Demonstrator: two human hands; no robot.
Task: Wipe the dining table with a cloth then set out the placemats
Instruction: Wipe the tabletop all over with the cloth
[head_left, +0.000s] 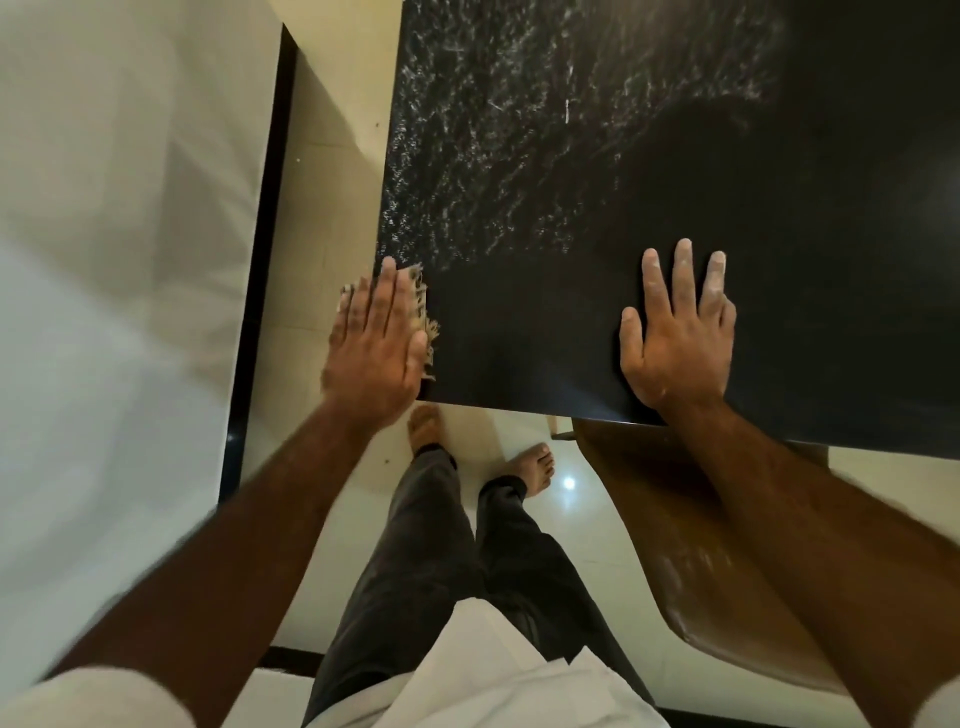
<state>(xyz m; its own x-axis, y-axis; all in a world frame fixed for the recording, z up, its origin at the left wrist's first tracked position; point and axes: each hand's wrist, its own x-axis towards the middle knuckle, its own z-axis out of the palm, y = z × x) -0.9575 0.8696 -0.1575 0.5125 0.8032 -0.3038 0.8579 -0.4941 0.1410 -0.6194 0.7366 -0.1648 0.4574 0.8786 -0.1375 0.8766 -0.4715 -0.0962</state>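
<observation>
**Position.** The person is standing at the near left corner of the dark dining table (571, 338).

**Left hand.** The left hand (376, 343) is lying flat with its fingers straight and close together. It is pressing down on a beige frayed cloth (422, 304), and no finger is curling round it.

**Cloth.** The cloth is sitting on the surface at the left edge, just beyond the near left corner. It is mostly hidden beneath the palm, with its fringe showing along the hand's right side.

**Right hand.** The right hand (675, 343) is resting palm down on the bare surface close to the near edge, well apart from the cloth. Its fingers are straight and spread, gripping nothing. Pale residue is showing on 3 fingertips.

**Surface.** A pale speckled sheen is covering the far left part of the surface.

**Surroundings.** A brown wooden chair (649, 499) is standing tucked under the near edge, below the right forearm. 2 bare feet (537, 467) are standing on the glossy cream floor (332, 208).
</observation>
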